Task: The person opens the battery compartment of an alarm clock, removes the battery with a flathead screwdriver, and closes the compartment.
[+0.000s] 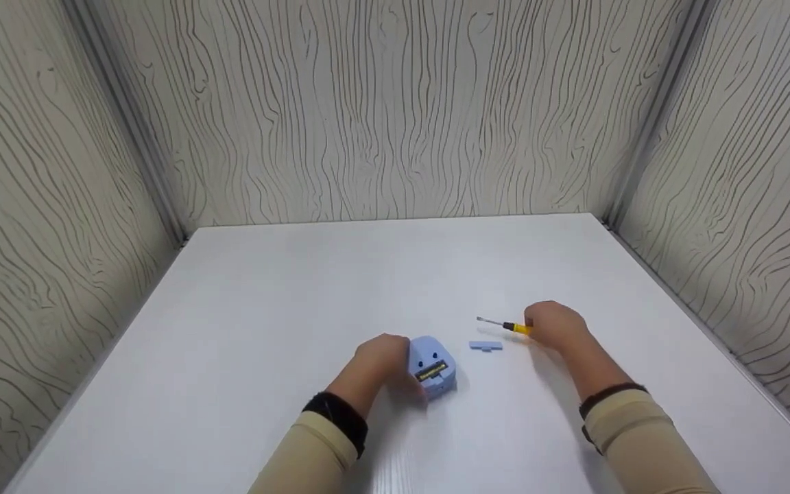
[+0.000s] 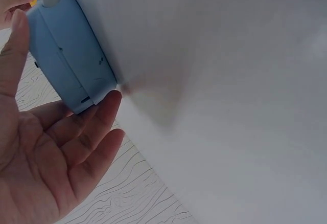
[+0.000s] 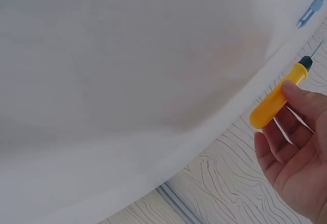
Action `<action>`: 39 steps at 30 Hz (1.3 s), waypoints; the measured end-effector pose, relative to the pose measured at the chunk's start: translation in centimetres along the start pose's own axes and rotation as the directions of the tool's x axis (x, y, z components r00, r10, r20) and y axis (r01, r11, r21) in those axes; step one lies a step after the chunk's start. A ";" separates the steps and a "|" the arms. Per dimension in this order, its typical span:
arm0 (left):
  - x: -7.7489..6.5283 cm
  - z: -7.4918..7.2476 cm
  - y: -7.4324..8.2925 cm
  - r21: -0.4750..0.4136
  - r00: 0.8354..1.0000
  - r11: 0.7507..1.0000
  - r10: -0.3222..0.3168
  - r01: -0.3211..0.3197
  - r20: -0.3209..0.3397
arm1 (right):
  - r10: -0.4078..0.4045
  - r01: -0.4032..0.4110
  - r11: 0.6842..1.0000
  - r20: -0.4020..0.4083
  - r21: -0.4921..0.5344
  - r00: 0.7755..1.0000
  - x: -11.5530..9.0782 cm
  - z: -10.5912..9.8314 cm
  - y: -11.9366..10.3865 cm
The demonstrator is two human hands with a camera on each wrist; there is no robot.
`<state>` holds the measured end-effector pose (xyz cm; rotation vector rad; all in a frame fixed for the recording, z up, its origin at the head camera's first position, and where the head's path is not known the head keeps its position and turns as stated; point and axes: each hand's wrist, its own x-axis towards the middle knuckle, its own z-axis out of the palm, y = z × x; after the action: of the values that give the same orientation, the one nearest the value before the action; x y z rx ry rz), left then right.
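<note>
Head cam's got a flat blue strip [image 1: 486, 346] lying left-to-right between the left grip [image 1: 385, 360], holding a rounded light-blue box [image 1: 434, 360], and the right grip [image 1: 557, 325], hanging onto a yellow-handled screwdriver [image 1: 507, 326].

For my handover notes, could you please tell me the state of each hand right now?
Left hand: holding the light-blue device.
Right hand: holding the yellow-handled screwdriver.

Rounded blue device [image 2: 71, 47] in the left hand [image 2: 46, 155]
</note>
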<state>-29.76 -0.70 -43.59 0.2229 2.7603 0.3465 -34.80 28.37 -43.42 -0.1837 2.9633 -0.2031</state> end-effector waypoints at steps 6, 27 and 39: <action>0.1 0.0 0.1 -0.022 1.000 1.000 -0.011 0.011 0.009 | -0.020 0.019 0.998 0.017 0.052 1.000 -0.2 -1.0 -1.5; 0.1 0.1 0.2 -0.025 0.999 0.999 -0.031 0.031 0.019 | -0.187 0.186 0.976 -0.004 0.117 0.982 -2.1 -3.1 -6.0; 0.5 0.3 0.2 -0.050 0.998 0.997 -0.053 0.054 0.031 | -0.297 0.296 0.953 0.007 0.060 0.955 -3.0 -4.8 -7.2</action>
<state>-30.10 -0.34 -43.98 0.1397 2.7188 0.3962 -31.92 22.29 -37.26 -0.6208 2.8958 -0.3225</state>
